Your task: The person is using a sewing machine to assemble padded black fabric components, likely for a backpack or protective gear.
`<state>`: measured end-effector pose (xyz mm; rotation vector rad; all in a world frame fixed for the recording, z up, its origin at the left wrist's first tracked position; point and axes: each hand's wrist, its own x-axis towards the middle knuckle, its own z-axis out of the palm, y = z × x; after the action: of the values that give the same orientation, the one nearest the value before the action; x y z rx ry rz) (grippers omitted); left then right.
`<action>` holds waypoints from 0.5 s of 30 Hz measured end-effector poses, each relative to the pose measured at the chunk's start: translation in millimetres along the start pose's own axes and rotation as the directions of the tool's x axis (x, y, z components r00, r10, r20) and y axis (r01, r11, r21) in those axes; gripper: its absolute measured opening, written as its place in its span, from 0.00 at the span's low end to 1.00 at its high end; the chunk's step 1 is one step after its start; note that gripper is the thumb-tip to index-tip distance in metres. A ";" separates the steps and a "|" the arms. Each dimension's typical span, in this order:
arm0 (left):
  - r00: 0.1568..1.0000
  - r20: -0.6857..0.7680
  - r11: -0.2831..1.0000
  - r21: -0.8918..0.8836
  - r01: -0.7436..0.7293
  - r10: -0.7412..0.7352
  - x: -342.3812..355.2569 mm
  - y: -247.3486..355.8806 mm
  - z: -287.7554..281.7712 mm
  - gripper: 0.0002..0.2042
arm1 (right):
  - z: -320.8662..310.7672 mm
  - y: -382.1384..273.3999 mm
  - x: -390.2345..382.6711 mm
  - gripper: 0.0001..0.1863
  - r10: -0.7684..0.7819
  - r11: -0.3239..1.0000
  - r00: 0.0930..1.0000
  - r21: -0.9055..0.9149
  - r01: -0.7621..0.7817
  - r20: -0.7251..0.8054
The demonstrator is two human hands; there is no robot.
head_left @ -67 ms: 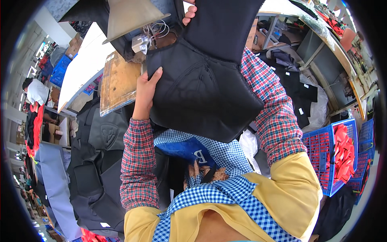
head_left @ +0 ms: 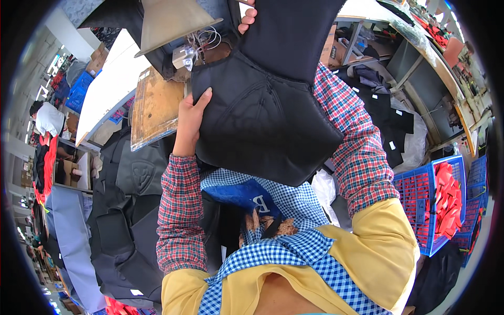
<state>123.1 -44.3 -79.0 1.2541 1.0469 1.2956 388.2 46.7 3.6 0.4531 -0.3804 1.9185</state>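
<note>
I hold up a black quilted garment piece (head_left: 268, 115) in front of me with both hands. My left hand (head_left: 190, 123) grips its left edge, thumb on the front of the fabric. My right hand (head_left: 247, 18) holds the top of the piece near the upper rim of the view; only a few fingers show, the rest is behind the fabric. Both forearms wear red plaid sleeves. The fabric hangs down over my lap and hides much of the machine behind it.
A brown wooden board (head_left: 155, 107) and a metal machine part with wires (head_left: 197, 50) lie behind the garment. Stacked black fabric pieces (head_left: 126, 210) are at my left. A blue crate of red pieces (head_left: 438, 205) stands right. Another person (head_left: 47, 118) is far left.
</note>
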 end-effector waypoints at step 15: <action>0.965 0.201 0.814 0.523 -0.253 0.170 -23.8 -11.8 38.6 0.25 | -20.9 -68.5 11.4 0.20 0.619 0.779 0.607 -0.492 -0.390 0.499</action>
<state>161.4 -68.8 -90.3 1.9177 1.2444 1.0731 444.8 91.0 -5.7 0.8402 -1.4200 2.1346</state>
